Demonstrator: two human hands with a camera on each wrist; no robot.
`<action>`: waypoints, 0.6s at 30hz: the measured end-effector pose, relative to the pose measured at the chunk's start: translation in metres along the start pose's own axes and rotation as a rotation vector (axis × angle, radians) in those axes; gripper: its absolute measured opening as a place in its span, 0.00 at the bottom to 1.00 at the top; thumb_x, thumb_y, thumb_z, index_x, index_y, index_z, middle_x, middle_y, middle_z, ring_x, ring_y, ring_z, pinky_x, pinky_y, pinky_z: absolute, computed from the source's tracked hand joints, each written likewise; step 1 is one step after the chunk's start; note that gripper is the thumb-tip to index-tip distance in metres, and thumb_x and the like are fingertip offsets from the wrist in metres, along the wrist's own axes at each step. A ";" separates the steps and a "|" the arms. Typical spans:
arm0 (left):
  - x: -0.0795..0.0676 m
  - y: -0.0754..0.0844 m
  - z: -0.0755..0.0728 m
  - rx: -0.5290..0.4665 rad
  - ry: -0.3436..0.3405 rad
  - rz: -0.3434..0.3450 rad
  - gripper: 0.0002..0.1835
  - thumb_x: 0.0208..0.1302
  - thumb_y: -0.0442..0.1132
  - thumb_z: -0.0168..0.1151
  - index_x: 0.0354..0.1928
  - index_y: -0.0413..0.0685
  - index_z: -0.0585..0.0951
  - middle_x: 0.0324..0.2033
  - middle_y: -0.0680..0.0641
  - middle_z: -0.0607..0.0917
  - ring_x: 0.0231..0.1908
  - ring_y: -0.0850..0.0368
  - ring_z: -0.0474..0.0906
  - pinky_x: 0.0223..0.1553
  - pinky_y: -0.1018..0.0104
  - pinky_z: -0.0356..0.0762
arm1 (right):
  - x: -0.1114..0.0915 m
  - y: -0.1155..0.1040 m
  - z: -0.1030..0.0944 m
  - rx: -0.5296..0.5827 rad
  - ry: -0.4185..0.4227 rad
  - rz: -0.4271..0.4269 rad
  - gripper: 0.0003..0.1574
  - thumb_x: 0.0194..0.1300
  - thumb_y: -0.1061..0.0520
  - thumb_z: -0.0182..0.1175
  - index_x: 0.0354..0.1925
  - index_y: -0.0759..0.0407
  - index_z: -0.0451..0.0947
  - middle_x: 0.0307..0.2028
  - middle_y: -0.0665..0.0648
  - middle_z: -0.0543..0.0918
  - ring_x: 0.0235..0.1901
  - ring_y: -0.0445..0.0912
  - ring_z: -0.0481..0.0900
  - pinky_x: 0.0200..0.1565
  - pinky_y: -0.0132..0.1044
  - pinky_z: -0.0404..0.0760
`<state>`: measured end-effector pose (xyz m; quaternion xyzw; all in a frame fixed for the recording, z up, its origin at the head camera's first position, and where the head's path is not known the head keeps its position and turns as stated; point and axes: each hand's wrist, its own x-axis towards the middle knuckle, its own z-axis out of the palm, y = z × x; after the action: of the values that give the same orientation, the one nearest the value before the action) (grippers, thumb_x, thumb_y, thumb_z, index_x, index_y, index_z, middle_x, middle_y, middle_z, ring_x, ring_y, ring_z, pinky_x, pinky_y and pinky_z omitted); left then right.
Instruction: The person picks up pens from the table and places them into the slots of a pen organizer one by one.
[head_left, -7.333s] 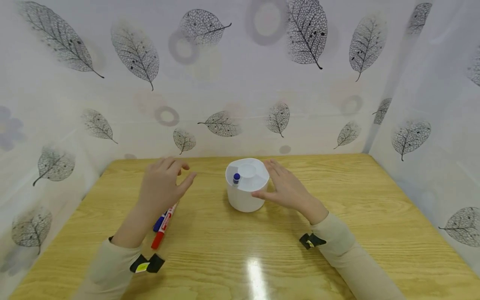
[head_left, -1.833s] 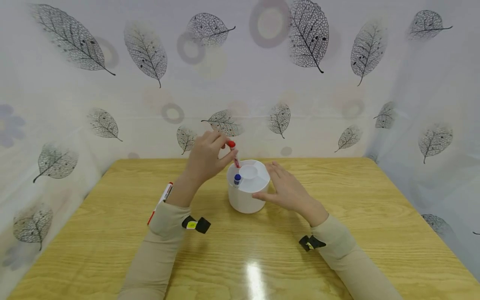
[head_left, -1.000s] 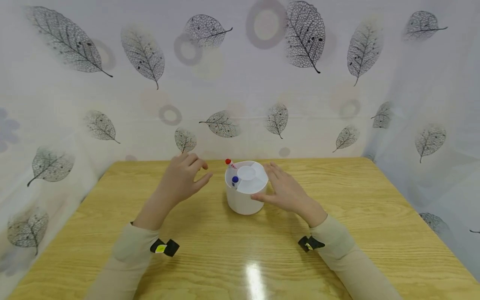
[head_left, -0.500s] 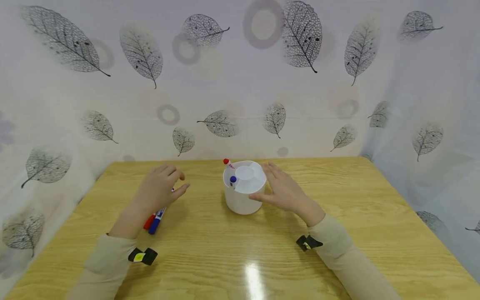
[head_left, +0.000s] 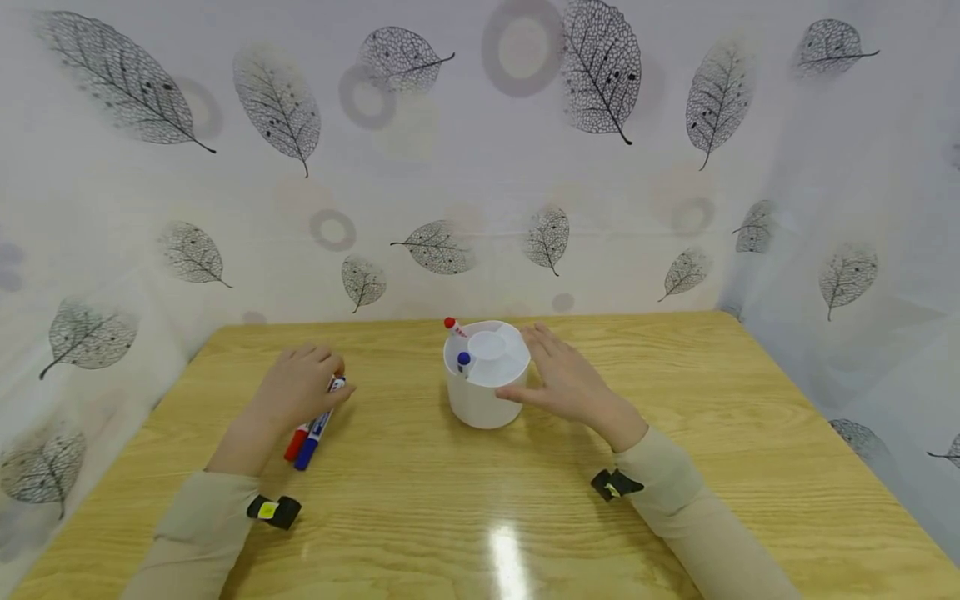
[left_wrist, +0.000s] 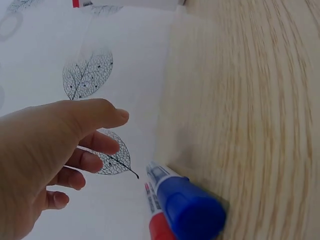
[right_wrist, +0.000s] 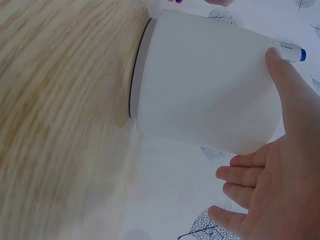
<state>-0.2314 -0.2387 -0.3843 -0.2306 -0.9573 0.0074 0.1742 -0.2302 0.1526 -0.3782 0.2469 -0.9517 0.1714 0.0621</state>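
My left hand (head_left: 292, 390) hovers low over two markers at the left, its thumb and fingers parted around the upper end of the blue marker (head_left: 313, 437). Beside it lies a red marker (head_left: 296, 445), partly under the hand. In the left wrist view, a gap shows between the fingers and the blue marker (left_wrist: 187, 205). A white round pen holder (head_left: 483, 406) with compartments stands mid-table. A red-capped marker (head_left: 451, 324) leans in it, and a blue-capped marker (head_left: 463, 362) stands nearer. My right hand (head_left: 573, 382) rests against the holder's right side, thumb at the rim, fingers extended.
The wood-grain table (head_left: 675, 500) reaches back to a pale curtain (head_left: 480, 167) with printed leaves, which also hangs on both sides. A glare spot lies on the table in front of the holder.
My left hand put a red marker into the pen holder and let go. It then moved back left and down to the two markers on the table. The right hand stayed at the holder.
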 end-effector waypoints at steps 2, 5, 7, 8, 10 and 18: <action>-0.001 -0.003 0.001 -0.005 -0.042 -0.025 0.13 0.59 0.50 0.67 0.32 0.48 0.80 0.34 0.47 0.82 0.39 0.46 0.76 0.42 0.48 0.72 | 0.000 -0.001 -0.001 0.001 0.000 -0.001 0.64 0.56 0.26 0.60 0.75 0.62 0.51 0.74 0.65 0.57 0.76 0.59 0.49 0.71 0.59 0.56; -0.001 -0.007 0.004 -0.019 -0.094 -0.062 0.13 0.60 0.50 0.67 0.32 0.49 0.79 0.34 0.46 0.82 0.42 0.44 0.77 0.42 0.47 0.71 | 0.000 0.000 -0.002 -0.001 -0.002 0.001 0.64 0.57 0.26 0.60 0.75 0.62 0.50 0.74 0.65 0.57 0.76 0.59 0.49 0.71 0.59 0.55; -0.001 -0.009 0.006 -0.022 -0.125 -0.081 0.13 0.60 0.51 0.67 0.31 0.51 0.78 0.34 0.47 0.82 0.43 0.44 0.77 0.42 0.47 0.71 | 0.001 0.001 -0.002 -0.004 -0.003 0.000 0.64 0.57 0.26 0.60 0.75 0.62 0.50 0.74 0.65 0.57 0.76 0.59 0.49 0.71 0.59 0.56; -0.001 -0.010 0.007 -0.022 -0.140 -0.089 0.13 0.60 0.51 0.67 0.30 0.51 0.78 0.34 0.47 0.82 0.42 0.44 0.77 0.41 0.48 0.70 | 0.001 0.001 -0.001 -0.006 -0.003 -0.001 0.64 0.57 0.26 0.60 0.75 0.62 0.50 0.74 0.65 0.57 0.76 0.60 0.50 0.71 0.59 0.56; -0.001 -0.011 0.008 -0.017 -0.171 -0.101 0.13 0.59 0.51 0.67 0.28 0.52 0.77 0.33 0.47 0.81 0.42 0.44 0.76 0.40 0.48 0.69 | 0.002 0.002 -0.002 -0.010 -0.004 -0.003 0.65 0.57 0.26 0.60 0.75 0.63 0.50 0.74 0.66 0.57 0.76 0.60 0.50 0.71 0.59 0.56; 0.002 -0.015 0.014 -0.037 -0.264 -0.137 0.16 0.58 0.53 0.67 0.25 0.53 0.74 0.27 0.51 0.76 0.32 0.51 0.70 0.35 0.54 0.63 | 0.005 0.004 -0.003 -0.009 -0.006 -0.008 0.65 0.56 0.26 0.60 0.75 0.63 0.51 0.74 0.66 0.57 0.76 0.59 0.50 0.71 0.59 0.57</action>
<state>-0.2444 -0.2498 -0.3957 -0.1650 -0.9853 0.0081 0.0428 -0.2363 0.1543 -0.3760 0.2512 -0.9516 0.1662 0.0610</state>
